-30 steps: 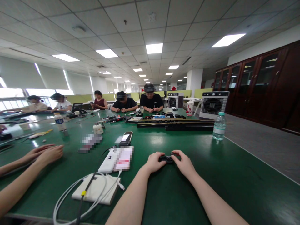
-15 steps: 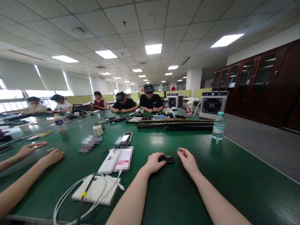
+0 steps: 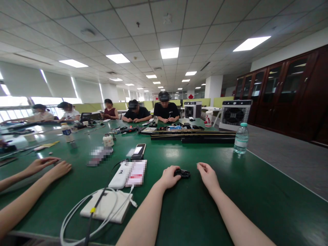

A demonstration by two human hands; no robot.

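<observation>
My left hand (image 3: 169, 177) is closed round the left end of a small black plastic piece with uneven detail on top, which looks like an opened computer mouse (image 3: 183, 173). It rests on the green table (image 3: 179, 212). A short way to the right, my right hand (image 3: 208, 176) is held just over the table with thumb and fingertips pinched together. Something tiny may be between the fingertips, too small to name. The right hand does not touch the black mouse part.
Left of my arms lie a white power bank (image 3: 120, 176), a white box (image 3: 106, 206) with looped cables, and a phone (image 3: 138, 151). A water bottle (image 3: 241, 138) stands at right; black bars (image 3: 192, 136) lie ahead. Another person's hands (image 3: 55, 169) work at far left.
My right hand has shifted slightly right, its fingers closer together. My left hand and the black mouse part stay put. The neighbouring person's hands have come together at the left.
</observation>
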